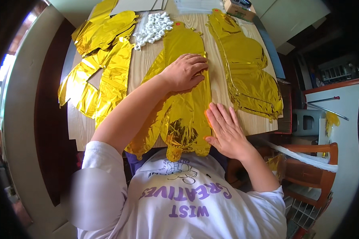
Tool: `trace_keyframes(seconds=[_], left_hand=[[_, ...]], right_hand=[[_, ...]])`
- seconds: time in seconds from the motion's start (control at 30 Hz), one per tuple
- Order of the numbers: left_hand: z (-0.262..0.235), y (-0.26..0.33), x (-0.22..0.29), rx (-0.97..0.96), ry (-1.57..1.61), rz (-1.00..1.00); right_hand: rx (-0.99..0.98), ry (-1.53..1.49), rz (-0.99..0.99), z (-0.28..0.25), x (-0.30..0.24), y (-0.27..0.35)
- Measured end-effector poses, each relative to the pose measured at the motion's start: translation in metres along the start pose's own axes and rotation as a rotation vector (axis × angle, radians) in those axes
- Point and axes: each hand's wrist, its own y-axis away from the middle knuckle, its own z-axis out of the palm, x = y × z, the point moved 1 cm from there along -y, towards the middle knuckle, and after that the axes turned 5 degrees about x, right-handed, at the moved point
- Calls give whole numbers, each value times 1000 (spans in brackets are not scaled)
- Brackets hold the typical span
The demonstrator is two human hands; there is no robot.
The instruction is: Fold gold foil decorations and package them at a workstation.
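A gold foil shape lies at center, its long axis running six to twelve o'clock, a lobed end lapping the near edge of the bench. The right hand, nearer the body, lies at the foil's four-o'clock edge, its grip flat, holding nothing visible. The left hand rests toward twelve, its grip loosely curled; whether it pinches film, one cannot tell. The foil gleams mirror-bright, creased near six, smoother toward twelve.
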Motion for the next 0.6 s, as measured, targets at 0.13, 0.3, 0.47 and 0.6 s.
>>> trace_keyframes(seconds=[0.13,0.3,0.47,0.6], left_hand=[[-4,-2,4,22,50,-9],[-39,1,21,280,-40,30],[-121,65,101,164,39,-440],[-161,143,178,-599,438,-1132]], right_hand=[[103,-78,-37,-11,6,-9],[310,-124,-47,-19,23,-48],[323,-49,-104,-1,23,-55],[263,-102,-125,-4,27,-50]])
